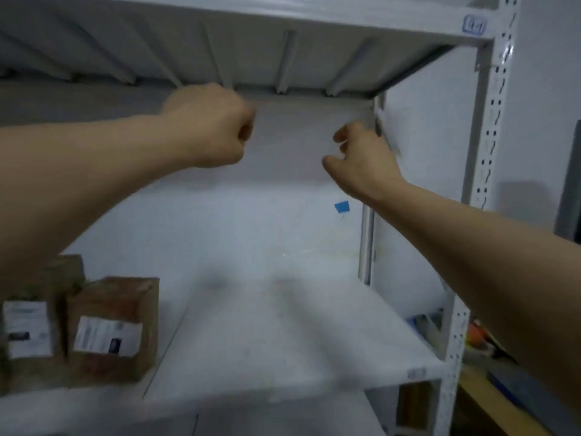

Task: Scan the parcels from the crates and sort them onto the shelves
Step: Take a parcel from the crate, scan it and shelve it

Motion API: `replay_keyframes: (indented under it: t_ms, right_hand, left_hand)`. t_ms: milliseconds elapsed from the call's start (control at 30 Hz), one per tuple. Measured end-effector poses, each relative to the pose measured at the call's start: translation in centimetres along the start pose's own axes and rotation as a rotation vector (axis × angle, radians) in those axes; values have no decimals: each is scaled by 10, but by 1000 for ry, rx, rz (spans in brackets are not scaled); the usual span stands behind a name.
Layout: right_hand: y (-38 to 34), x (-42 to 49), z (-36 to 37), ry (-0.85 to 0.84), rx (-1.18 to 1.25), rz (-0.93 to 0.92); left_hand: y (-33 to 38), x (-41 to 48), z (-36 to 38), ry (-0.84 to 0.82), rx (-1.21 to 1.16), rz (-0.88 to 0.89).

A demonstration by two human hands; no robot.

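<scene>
Both my arms reach up into the white metal shelving. My left hand is clenched into a fist just under the upper shelf, with nothing visible in it. My right hand has its fingers curled near the rear right upright. A thin pale blurred strip lies beside those fingers, and I cannot tell whether they hold it. Two brown cardboard parcels with white labels stand on the lower shelf at the left.
A blue-edged label sits on the upper shelf's front right corner. A blue tape patch is on the back wall. The perforated front upright stands at the right, with orange and dark clutter beyond it.
</scene>
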State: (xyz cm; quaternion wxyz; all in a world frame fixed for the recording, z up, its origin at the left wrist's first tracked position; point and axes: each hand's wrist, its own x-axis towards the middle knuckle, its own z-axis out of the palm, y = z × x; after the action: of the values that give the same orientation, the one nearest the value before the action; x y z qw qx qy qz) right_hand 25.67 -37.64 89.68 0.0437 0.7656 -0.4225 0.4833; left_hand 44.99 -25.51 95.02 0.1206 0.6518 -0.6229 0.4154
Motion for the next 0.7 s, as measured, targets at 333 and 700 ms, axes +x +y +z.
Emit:
replay_keyframes:
  t_ms: [333, 700]
  right_hand:
    - [79, -274, 46, -532, 9, 453]
    - [95, -546, 6, -818, 58, 1100]
  left_hand:
    - [107, -222, 103, -378, -313, 23]
    - [212, -512, 134, -967, -686, -263]
